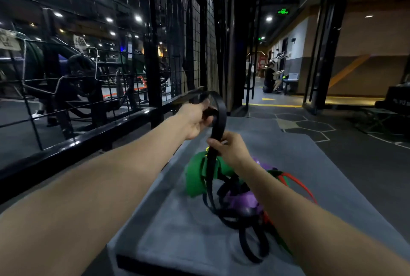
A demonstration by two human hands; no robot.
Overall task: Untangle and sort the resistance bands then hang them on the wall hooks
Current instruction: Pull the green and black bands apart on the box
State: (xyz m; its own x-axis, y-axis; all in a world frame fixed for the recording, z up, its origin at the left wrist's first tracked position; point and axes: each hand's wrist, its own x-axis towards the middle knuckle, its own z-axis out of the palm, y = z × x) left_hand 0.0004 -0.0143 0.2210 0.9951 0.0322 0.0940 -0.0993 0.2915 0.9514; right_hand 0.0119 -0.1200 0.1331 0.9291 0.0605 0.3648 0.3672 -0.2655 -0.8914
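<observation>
A black resistance band (218,118) rises in a loop out of a tangled pile on a grey mat (182,227). My left hand (196,120) grips the top of that loop, stretched toward the black wire grid wall (199,58). Lower down, my right hand (230,149) pinches the same black band just above the pile. The pile holds a wide green band (194,178), a purple band (240,200), a thin red band (301,184) and more black loops (253,244), all knotted together. No hooks show clearly on the grid.
A black metal rail (88,140) and mesh fence run along the left, with gym machines behind. Dark hexagon-patterned floor (310,127) lies to the right of the mat. A person (270,78) crouches far down the corridor.
</observation>
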